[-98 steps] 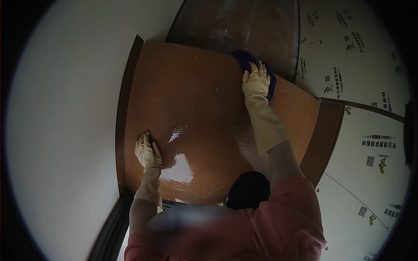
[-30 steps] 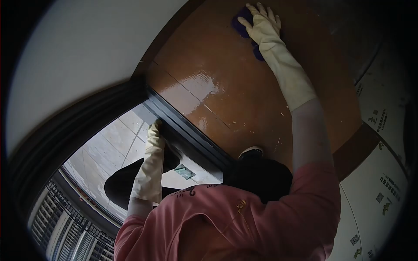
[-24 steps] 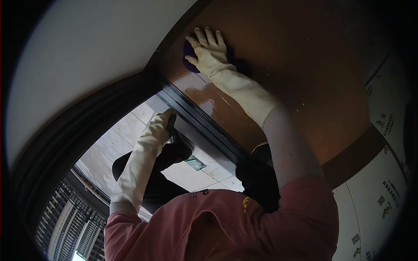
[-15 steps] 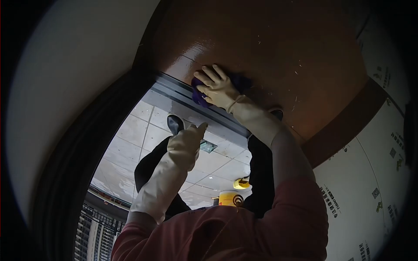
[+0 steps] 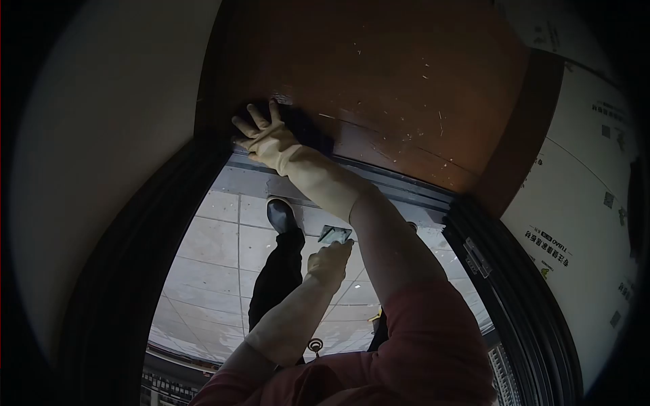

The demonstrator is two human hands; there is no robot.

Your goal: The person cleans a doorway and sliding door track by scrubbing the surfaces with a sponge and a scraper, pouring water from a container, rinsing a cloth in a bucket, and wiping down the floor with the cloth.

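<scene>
My right hand (image 5: 267,139), in a cream rubber glove, presses down with fingers spread near the left end of a glossy brown surface (image 5: 393,88). Beneath its palm and wrist is a dark purple cloth (image 5: 317,132), mostly in shadow. My left hand (image 5: 330,262), gloved the same way, is lower down over the tiled floor (image 5: 210,264). Its fingers are curled, and whatever they hold, if anything, is hidden. Just beyond those fingertips shows a small greenish, shiny rectangle (image 5: 334,234), apparently at floor level.
A dark metal track (image 5: 399,177) edges the brown surface. Pale bits are scattered across that surface. Black frames stand on the left (image 5: 128,250) and right (image 5: 511,291). Printed white boards (image 5: 575,196) lie at right. My dark shoe (image 5: 281,215) rests on the tiles.
My right hand has slid left along the brown surface with the purple cloth, its fingers spreading wider. My left hand appears lower and further right. The view has turned, bringing the right frame into sight.
</scene>
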